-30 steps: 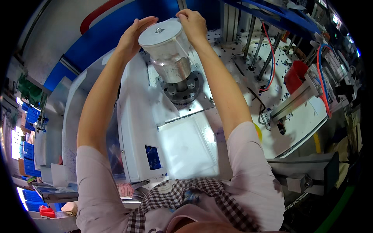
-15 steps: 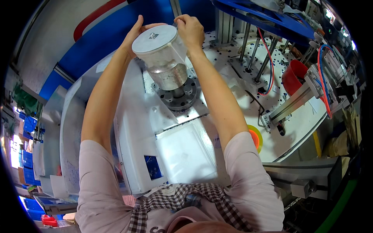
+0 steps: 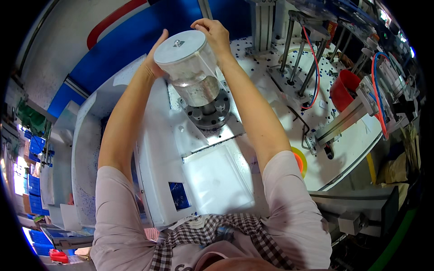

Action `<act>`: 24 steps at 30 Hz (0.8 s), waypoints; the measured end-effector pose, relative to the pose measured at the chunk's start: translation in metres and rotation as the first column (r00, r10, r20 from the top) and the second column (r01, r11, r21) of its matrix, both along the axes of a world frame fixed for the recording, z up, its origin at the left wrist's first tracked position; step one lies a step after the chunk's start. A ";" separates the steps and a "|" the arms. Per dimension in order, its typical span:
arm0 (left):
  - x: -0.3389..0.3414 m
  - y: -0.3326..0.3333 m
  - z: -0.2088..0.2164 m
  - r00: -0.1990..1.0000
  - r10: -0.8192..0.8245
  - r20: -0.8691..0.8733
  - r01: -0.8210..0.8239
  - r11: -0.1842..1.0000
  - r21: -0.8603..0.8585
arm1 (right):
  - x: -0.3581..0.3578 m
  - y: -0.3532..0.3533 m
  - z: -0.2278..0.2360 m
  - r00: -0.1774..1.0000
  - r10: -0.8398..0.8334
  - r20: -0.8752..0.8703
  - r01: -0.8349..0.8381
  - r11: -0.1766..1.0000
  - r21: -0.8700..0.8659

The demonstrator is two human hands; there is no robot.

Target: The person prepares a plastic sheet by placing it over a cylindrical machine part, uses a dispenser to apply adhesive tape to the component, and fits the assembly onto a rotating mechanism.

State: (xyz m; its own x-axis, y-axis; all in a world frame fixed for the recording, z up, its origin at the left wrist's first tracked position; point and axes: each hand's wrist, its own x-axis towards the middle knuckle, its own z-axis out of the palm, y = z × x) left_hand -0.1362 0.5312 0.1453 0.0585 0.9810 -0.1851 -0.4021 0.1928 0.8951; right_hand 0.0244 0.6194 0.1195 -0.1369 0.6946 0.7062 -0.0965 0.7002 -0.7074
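A pale cylinder with a flat white round top [image 3: 180, 47] and a small metal knob stands on a dark round flange [image 3: 209, 118]. Its lower part is shiny metal, and a see-through layer seems to lie around the upper part. My left hand [image 3: 156, 58] rests along the cylinder's left side with the thumb stretched upward; its other fingers are hidden behind the cylinder. On the far right side, my right hand [image 3: 216, 38] has bent fingers drawn together near the top rim. What they grip, if anything, cannot be made out.
A stack of clear or white sheets [image 3: 219, 180] lies in front of the flange. To the right are metal posts [image 3: 294, 67], a red cup [image 3: 345, 89], a metal bracket arm [image 3: 342, 121] with red and blue tubes, and yellow-orange rings [image 3: 299, 161] beside my right forearm.
My right fingers have moved slightly left behind the top rim. My left fingers have slipped from sight behind the cylinder. The blue disc at upper right has shifted away, uncovering the posts' tops.
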 end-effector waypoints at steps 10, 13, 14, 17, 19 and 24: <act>0.009 -0.011 -0.015 0.973 0.156 -0.168 -0.162 0.987 -0.020 | -0.002 0.002 0.006 0.768 0.626 -0.136 -0.638 0.724 -0.262; -0.003 -0.010 -0.015 0.978 0.135 -0.156 -0.145 0.988 -0.055 | -0.002 0.000 0.007 0.713 0.680 -0.170 -0.692 0.645 -0.325; -0.007 -0.009 -0.021 0.978 0.143 -0.153 -0.151 0.988 -0.039 | 0.004 -0.002 0.010 0.744 0.664 -0.075 -0.646 0.686 -0.334; 0.012 -0.013 -0.013 0.977 0.176 -0.121 -0.180 0.983 -0.029 | 0.006 0.011 0.002 0.552 0.781 -0.293 -0.815 0.432 -0.385; 0.009 -0.019 -0.015 0.989 0.148 -0.021 -0.148 0.989 0.005 | 0.011 -0.008 0.009 0.628 0.735 -0.255 -0.765 0.523 -0.375; 0.010 -0.014 -0.015 0.988 0.157 -0.009 -0.157 0.987 -0.035 | 0.012 -0.005 0.015 0.666 0.734 -0.137 -0.697 0.545 -0.466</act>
